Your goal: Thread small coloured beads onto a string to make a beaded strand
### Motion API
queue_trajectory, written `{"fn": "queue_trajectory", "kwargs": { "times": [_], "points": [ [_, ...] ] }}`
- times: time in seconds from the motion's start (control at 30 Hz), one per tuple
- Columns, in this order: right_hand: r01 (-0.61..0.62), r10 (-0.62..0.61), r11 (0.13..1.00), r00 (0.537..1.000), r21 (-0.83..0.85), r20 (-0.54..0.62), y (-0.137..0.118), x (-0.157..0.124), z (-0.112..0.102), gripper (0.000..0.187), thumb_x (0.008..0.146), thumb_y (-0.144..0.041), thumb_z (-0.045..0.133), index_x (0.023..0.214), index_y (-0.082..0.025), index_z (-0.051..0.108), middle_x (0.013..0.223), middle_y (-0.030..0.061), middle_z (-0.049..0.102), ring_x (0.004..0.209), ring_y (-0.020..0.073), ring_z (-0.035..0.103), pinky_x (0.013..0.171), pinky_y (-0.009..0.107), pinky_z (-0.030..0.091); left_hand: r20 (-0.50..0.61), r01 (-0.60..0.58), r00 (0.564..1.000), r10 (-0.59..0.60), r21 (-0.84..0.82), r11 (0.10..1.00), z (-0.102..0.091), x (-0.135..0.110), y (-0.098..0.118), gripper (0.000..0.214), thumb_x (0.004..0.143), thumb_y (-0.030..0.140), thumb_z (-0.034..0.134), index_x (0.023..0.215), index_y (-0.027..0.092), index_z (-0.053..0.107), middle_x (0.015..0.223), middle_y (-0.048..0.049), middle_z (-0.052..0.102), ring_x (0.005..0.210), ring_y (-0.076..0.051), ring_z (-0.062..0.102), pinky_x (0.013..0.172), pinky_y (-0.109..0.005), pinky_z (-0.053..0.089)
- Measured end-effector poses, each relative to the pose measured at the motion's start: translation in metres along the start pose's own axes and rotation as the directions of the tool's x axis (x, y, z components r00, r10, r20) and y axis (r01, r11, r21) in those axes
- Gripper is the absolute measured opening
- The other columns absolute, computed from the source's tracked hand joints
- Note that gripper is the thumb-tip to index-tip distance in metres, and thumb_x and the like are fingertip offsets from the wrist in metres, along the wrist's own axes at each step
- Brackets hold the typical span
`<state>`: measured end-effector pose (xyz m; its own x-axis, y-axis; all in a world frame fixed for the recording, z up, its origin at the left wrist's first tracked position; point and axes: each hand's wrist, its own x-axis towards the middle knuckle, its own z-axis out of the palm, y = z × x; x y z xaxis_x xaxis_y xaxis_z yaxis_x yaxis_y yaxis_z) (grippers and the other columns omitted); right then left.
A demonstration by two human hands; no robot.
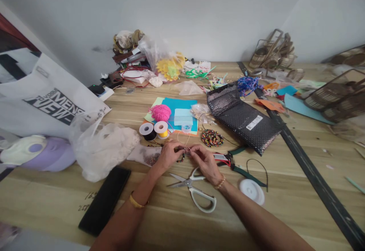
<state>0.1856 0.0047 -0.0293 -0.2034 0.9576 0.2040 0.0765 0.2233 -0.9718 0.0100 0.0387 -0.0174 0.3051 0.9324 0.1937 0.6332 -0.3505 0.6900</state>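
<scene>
My left hand [171,154] and my right hand [206,162] meet above the middle of the table, fingertips almost touching. Both are closed in a pinch on a short string of dark, mixed-colour beads [180,159], which hangs between them. The fingers hide part of it, and its thin ends are too small to make out. Scissors with white handles [203,201] lie partly spread just below my hands. Behind the fingertips rests a coil of multicoloured beads [212,138]. Green-handled pliers [232,162] lie right of my right hand, and a bag of beads [148,157] sits beside my left.
Black thread [148,132] and yellow thread [161,130] spools stand behind, near pink yarn [161,113]. A black bubble mailer [242,116] lies back right. A white spool [252,191] is at right, a black phone-like slab [105,199] at left. Wicker baskets [275,51] stand farther back.
</scene>
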Motion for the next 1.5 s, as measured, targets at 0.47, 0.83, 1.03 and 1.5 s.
{"fn": "queue_trajectory", "kwargs": {
  "times": [0.47,0.83,1.03,1.5],
  "points": [
    [0.007,-0.009,0.998,1.000,-0.065,-0.023,-0.001,-0.002,0.000,0.019,0.091,-0.036,0.053,0.085,-0.020,0.060,0.087,0.0058,0.064,0.080,0.0192,0.060,0.073,0.030,0.048,0.237,-0.104,0.971,0.006,0.405,0.908,-0.018,-0.023,0.032,0.011,0.081,0.017,0.061,0.072,0.017,0.066,0.079,-0.0077,0.067,0.081,-0.024,0.062,0.078,-0.037,0.047],
    [-0.023,0.023,0.997,1.000,-0.069,-0.006,0.000,-0.003,0.000,0.018,0.091,-0.034,0.052,0.087,-0.018,0.060,0.090,0.0066,0.067,0.080,0.0182,0.061,0.071,0.028,0.049,0.346,-0.007,0.930,-0.121,0.345,0.939,-0.009,-0.025,0.040,0.014,0.081,0.017,0.058,0.075,0.017,0.070,0.078,-0.0065,0.070,0.079,-0.021,0.063,0.078,-0.030,0.046],
    [-0.052,0.050,0.996,0.998,-0.072,-0.023,0.001,-0.004,-0.001,0.019,0.091,-0.036,0.052,0.087,-0.018,0.060,0.083,0.0055,0.064,0.070,0.0165,0.058,0.063,0.026,0.047,0.316,0.067,0.943,-0.108,0.140,0.988,-0.019,-0.022,0.035,0.016,0.081,0.016,0.057,0.084,0.019,0.073,0.083,-0.0045,0.073,0.079,-0.019,0.065,0.073,-0.027,0.047],
    [-0.122,0.128,0.987,0.990,0.103,-0.054,-0.005,-0.007,0.004,0.029,0.089,-0.047,0.054,0.087,-0.019,0.057,0.069,0.0018,0.063,0.058,0.0139,0.054,0.050,0.023,0.042,0.156,0.035,0.985,-0.068,0.202,0.979,-0.040,-0.019,0.024,0.012,0.082,0.011,0.059,0.082,0.016,0.070,0.085,-0.0060,0.070,0.086,-0.020,0.063,0.080,-0.031,0.047]
  ]
}}
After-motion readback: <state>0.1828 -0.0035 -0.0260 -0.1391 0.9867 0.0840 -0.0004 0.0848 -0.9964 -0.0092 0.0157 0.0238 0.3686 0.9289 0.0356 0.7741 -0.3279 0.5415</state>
